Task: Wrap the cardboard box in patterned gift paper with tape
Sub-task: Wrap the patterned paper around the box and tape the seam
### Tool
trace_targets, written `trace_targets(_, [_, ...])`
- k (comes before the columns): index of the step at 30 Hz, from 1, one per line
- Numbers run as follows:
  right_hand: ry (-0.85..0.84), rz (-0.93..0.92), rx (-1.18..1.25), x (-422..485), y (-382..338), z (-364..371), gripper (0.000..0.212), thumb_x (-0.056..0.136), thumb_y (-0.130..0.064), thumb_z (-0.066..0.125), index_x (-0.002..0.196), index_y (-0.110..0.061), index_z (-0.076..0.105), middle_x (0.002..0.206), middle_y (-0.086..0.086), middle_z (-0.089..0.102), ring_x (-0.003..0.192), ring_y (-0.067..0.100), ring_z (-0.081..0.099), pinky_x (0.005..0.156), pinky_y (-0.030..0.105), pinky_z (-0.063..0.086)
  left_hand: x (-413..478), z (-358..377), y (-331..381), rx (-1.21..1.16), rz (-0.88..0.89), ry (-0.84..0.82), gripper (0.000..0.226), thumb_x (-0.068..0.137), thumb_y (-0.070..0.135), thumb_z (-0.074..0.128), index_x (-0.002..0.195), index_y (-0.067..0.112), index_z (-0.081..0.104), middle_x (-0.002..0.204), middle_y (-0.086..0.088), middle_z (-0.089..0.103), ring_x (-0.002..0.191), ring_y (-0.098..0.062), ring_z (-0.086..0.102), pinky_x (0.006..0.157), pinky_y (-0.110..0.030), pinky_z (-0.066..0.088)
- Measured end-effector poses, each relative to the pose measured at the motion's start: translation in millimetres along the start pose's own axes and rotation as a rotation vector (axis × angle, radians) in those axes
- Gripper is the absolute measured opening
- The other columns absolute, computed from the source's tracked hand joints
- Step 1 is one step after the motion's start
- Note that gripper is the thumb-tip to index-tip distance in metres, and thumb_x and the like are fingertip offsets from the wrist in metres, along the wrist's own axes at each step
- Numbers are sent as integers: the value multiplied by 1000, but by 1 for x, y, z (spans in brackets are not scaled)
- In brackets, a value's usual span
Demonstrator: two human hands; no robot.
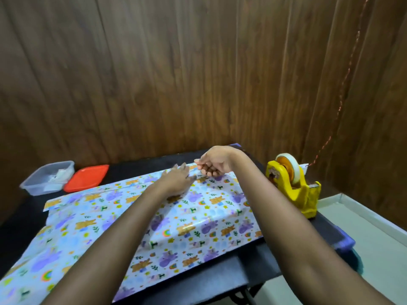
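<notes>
Patterned gift paper [92, 225], white with purple and orange animals, lies spread over the black table and drapes over a raised flat shape under it, which is hidden. My left hand [176, 179] presses flat on the paper near its far edge, fingers straight. Just to its right, my right hand [211, 161] hovers with curled fingers and pinches something small and pale, likely a strip of tape [196, 160]; blur hides it. A yellow tape dispenser [295, 188] with a white roll stands at the right.
A clear plastic tub [47, 178] and its red lid [87, 178] sit at the table's back left. Wood panelling rises close behind the table [220, 280]. A thin red cord [343, 84] hangs down the wall at the right. Pale floor lies to the right.
</notes>
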State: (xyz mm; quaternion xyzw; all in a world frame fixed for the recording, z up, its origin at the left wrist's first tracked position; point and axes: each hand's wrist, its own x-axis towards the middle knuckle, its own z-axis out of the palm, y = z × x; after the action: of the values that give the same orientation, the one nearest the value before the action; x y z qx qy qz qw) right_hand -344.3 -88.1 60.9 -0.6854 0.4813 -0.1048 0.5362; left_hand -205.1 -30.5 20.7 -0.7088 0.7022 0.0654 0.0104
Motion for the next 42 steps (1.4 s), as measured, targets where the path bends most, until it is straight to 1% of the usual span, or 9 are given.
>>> trace_targets(10, [-74,293,-167,52,-31,16,36,99,-18,34,66,-14,46,35,-5,39,26,6,29,30,13,21,-4,10,-2,-93,-5,89,63,101,43,25,149,4,12,158,-9,0,145,-19,-2,116,-39,3])
trace_targets(18, [-18,354,-453,51,-38,19,35,97,-15,36,63,-11,46,35,-2,41,25,9,32,35,9,22,-7,8,0,-101,-19,84,66,101,44,25,149,3,9,158,-9,1,145,-18,-1,116,-37,3])
trace_targets(23, [4,400,-603,50,-40,19,45,101,-29,35,62,-9,43,41,1,38,30,10,30,35,15,23,-4,9,-1,-97,-18,97,67,100,46,24,149,3,10,158,-9,1,145,-18,0,116,-38,4])
trace_targets(28, [12,323,-471,44,-26,8,42,99,-34,44,64,-11,47,43,-2,43,37,8,33,37,17,24,-3,11,-2,-83,-14,91,67,100,46,24,149,3,9,158,-10,1,145,-18,0,116,-39,4])
trace_targets(32, [9,47,-35,27,-32,-3,36,95,-33,53,65,-13,49,44,-4,45,37,6,36,41,16,28,-3,9,-1,-116,0,105,63,100,43,29,148,3,19,157,-11,6,145,-20,4,116,-40,8])
trace_targets(34, [-38,-16,110,20,-33,-7,36,94,-36,53,66,-15,49,46,-5,43,36,5,36,39,15,28,-2,7,-4,-250,-3,128,53,99,35,39,142,4,32,152,-15,25,140,-25,25,112,-39,23])
trace_targets(37, [-82,-71,101,13,-31,-6,43,95,-46,45,67,-14,49,46,-4,45,35,6,35,38,15,27,0,-2,-11,-756,-82,284,38,95,10,46,132,6,47,129,-14,55,111,-28,56,88,-34,45])
trace_targets(39, [-114,-118,77,9,-29,-4,49,96,-51,39,67,-13,50,47,-3,47,36,6,36,39,15,28,-4,-14,-12,-1151,-121,360,28,96,7,43,119,1,57,116,-14,62,101,-22,58,75,-26,46])
trace_targets(42, [-147,-170,59,8,-24,-1,55,95,-57,33,69,-13,51,50,-1,48,39,8,36,40,17,31,-11,-27,-8,-1410,-52,326,27,97,15,43,91,0,65,88,-13,66,87,-21,61,79,-27,47])
